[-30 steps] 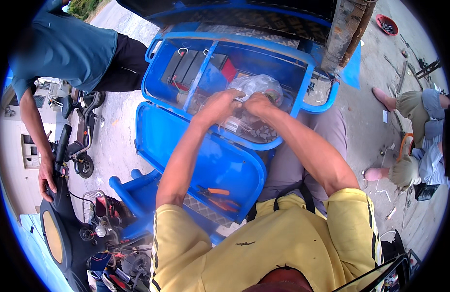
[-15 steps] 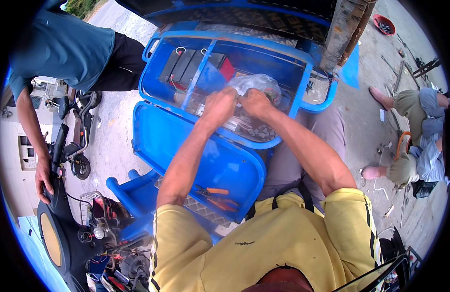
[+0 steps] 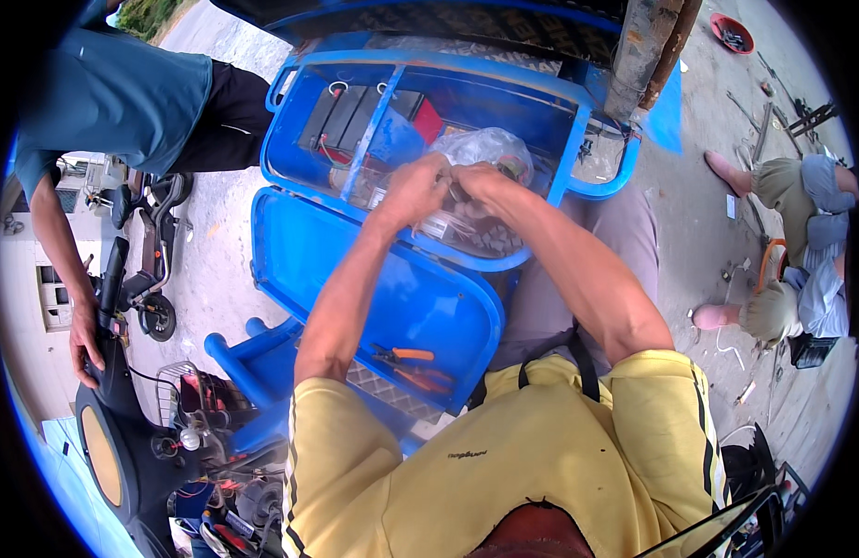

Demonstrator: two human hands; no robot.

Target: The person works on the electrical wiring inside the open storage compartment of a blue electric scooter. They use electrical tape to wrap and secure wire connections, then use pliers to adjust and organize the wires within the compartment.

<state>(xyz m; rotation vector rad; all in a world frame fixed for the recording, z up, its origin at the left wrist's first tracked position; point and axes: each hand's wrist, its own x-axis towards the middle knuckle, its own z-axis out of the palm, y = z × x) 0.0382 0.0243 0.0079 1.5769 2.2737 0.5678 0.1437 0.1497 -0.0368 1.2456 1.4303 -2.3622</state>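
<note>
My left hand (image 3: 416, 192) and my right hand (image 3: 482, 186) are close together above the right compartment of a blue metal box (image 3: 350, 206). Their fingers are closed and nearly touching; whatever they pinch is hidden or too small to name. Just beyond them lies a clear plastic bag (image 3: 485, 145), with contents I cannot make out. Wires and small grey pieces (image 3: 493, 238) are in the compartment beneath my hands. In the left compartment sit dark batteries (image 3: 348, 121). Two orange-handled hand tools, one of them pliers (image 3: 403, 354), rest on the blue lid (image 3: 374, 288), which hangs down on my side.
At left, a person in a blue-green shirt (image 3: 132, 102) rests a hand (image 3: 85, 352) by a black scooter's handlebar. A post (image 3: 641, 60) stands beyond the box at right. Another person's legs (image 3: 773, 307) and a red bowl (image 3: 731, 33) are at far right.
My hands stay together over the compartment, with the right fingers turned slightly more inward. The whole view has shifted slightly; the lid and tools have kept their places.
</note>
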